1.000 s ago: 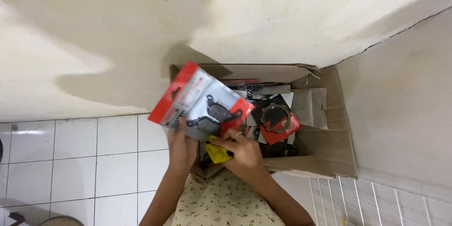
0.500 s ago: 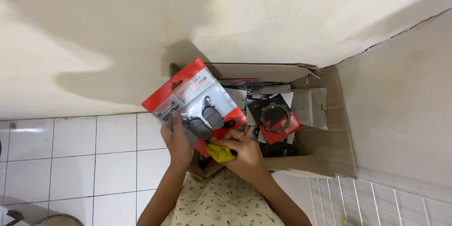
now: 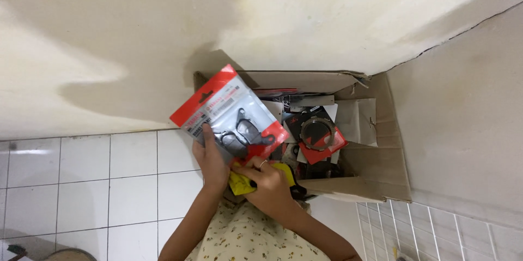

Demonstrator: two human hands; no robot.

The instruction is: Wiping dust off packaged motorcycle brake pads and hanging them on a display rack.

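My left hand (image 3: pixel 210 160) grips a flat red and clear blister pack (image 3: pixel 229 117) holding dark metal parts, tilted up over the left edge of an open cardboard box (image 3: pixel 376 168). My right hand (image 3: pixel 267 182) is just below the pack, fingers closed around a yellow packet (image 3: pixel 239 185), and touches the pack's lower corner. Both hands are over the box's near left corner.
The box sits in a wall corner and holds several packs, among them a red and black one with a round ring part (image 3: pixel 316 136) and white cartons (image 3: pixel 357 119). White floor tiles (image 3: pixel 109 179) lie to the left. A cream wall (image 3: pixel 218 21) rises behind.
The blister pack has shifted slightly left and lower with my left hand. My right hand has stayed at the yellow packet.
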